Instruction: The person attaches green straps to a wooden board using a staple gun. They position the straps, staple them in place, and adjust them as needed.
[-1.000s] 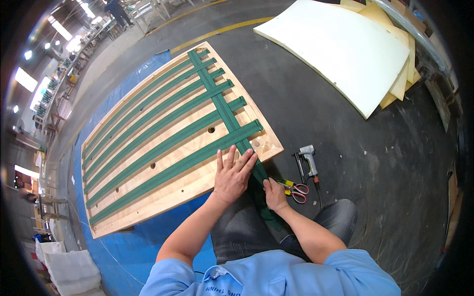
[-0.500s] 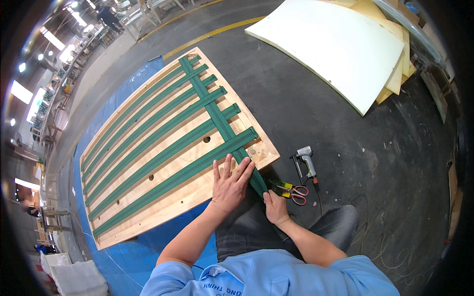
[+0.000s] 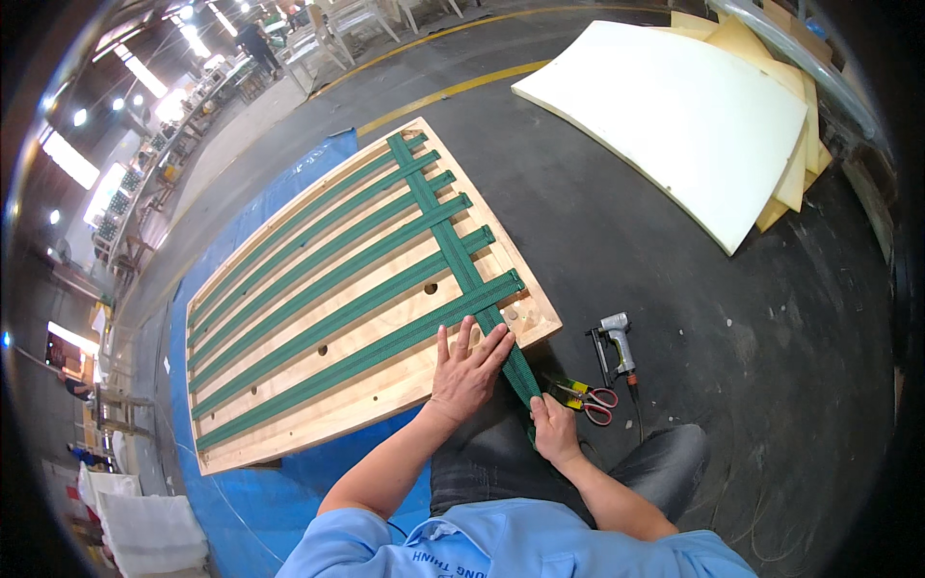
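Observation:
In front of me lies a wooden frame (image 3: pixel 540 323) with several green webbing straps (image 3: pixel 337 361) running lengthwise across it. One green cross strap (image 3: pixel 453 246) weaves over and under them near the right end and runs off the frame's near edge. My left hand (image 3: pixel 466 371) lies with fingers spread on the frame's near edge, its fingertips by the cross strap. The loose end of that strap is pinched in my right hand (image 3: pixel 556 431), just off the frame's edge. Beside it on the floor are scissors (image 3: pixel 599 406) with red and grey handles.
A staple gun (image 3: pixel 615 345) with a hose lies on the dark floor right of the frame. Blue sheeting (image 3: pixel 231 501) is under the frame. White and yellow foam sheets (image 3: pixel 674 125) are stacked at the far right. White chairs (image 3: pixel 323 43) and a person (image 3: pixel 256 46) are in the far background.
The whole view has shifted, so the frame and floor items appear lower and further right. Both hands keep nearly the same places on the frame and the strap.

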The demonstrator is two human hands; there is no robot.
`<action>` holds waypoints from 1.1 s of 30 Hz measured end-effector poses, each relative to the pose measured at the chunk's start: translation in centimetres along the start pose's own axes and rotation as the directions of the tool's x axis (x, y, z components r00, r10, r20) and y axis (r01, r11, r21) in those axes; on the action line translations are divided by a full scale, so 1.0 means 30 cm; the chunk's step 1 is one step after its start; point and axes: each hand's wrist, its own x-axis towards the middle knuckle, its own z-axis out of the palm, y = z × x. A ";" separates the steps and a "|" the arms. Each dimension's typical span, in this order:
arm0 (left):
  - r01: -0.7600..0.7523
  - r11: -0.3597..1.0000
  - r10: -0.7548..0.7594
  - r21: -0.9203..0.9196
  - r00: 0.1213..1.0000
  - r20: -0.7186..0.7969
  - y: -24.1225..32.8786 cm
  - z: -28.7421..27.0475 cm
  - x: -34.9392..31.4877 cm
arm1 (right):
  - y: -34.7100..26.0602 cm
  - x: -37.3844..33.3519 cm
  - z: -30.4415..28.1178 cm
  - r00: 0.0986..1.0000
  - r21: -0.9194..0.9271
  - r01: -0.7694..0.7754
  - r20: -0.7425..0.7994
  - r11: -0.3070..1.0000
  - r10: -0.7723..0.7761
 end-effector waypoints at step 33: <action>0.562 -0.077 -0.342 -0.823 0.761 0.551 0.116 0.065 -0.150 | 0.108 0.074 0.048 0.999 -0.038 0.037 0.038 0.999 -0.035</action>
